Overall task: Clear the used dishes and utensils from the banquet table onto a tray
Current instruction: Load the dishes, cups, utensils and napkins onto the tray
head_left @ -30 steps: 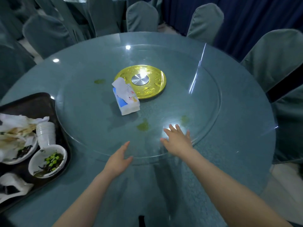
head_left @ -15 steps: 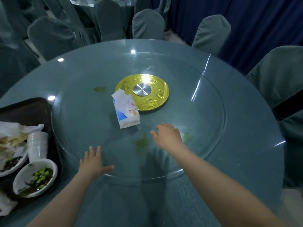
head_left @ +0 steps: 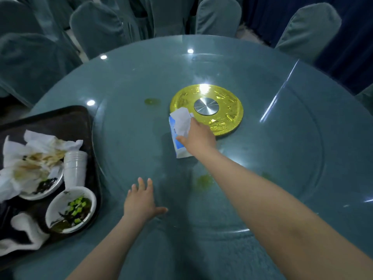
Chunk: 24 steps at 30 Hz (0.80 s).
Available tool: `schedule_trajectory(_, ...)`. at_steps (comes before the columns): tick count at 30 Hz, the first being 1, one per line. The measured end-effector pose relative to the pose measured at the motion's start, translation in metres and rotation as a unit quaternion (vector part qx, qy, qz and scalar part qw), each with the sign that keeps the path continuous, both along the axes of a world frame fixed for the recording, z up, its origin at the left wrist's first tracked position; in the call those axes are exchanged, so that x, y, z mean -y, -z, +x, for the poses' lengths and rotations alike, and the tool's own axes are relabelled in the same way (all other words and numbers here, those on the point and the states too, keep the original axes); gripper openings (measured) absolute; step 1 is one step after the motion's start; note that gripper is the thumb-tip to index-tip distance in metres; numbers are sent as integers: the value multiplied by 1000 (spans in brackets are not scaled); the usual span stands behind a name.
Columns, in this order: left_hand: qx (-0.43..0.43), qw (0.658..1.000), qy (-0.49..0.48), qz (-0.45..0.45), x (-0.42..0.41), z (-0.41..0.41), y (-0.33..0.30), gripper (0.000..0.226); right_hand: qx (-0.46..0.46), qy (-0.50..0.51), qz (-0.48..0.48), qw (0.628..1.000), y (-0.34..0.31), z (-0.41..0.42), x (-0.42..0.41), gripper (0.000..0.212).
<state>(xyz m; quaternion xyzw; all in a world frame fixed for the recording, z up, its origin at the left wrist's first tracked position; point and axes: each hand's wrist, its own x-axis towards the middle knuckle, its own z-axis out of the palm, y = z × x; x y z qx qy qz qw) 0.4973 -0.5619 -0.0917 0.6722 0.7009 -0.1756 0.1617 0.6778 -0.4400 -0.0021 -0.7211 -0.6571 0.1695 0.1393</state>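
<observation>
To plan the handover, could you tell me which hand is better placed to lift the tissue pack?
The right hand: it is already on the tissue pack. The left hand lies flat on the glass, well short of it.

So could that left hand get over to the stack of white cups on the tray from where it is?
Probably yes. The left hand rests open on the glass, and the cups lie on the tray just to its left, with only bare tabletop between. The bowl sits nearer but not across the path.
</observation>
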Motion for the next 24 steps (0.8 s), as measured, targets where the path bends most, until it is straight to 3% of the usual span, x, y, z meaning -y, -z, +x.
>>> schedule_trajectory(1, 0, 1000, 0, 0, 0, 0, 0, 118, -4, 7, -10, 1000, 1, -4, -5, 65)
schedule_trajectory(4, 4, 1000, -3, 3, 0, 1, -1, 119, -26, -2, -1, 1000, 3, -12, -17, 22)
schedule_trajectory(8, 4, 1000, -4, 6, 0, 2, -1, 119, -131, -2, 64, 989, -2, -12, -17, 23)
schedule_trajectory(10, 5, 1000, -5, 3, 1, 2, -3, 120, -119, -50, 58, 990, -1, -10, -17, 24)
schedule_trajectory(14, 22, 1000, -15, 0, 2, 4, -2, 120, -52, -137, -43, 988, -1, -10, -15, 33)
schedule_trajectory(17, 36, 999, -23, -2, 3, 2, -2, 119, -117, -184, 67, 974, -14, -24, -3, 43)
schedule_trajectory(20, 49, 998, -26, -3, 3, 1, -1, 117, -149, -284, 165, 933, -20, -42, 20, 44)
schedule_trajectory(22, 58, 998, -28, -3, 4, 0, 0, 116, -118, -320, 161, 926, -13, -46, 32, 38)
schedule_trajectory(24, 51, 998, -28, -2, 5, 1, -1, 117, -81, -303, 92, 945, -4, -38, 37, 33)
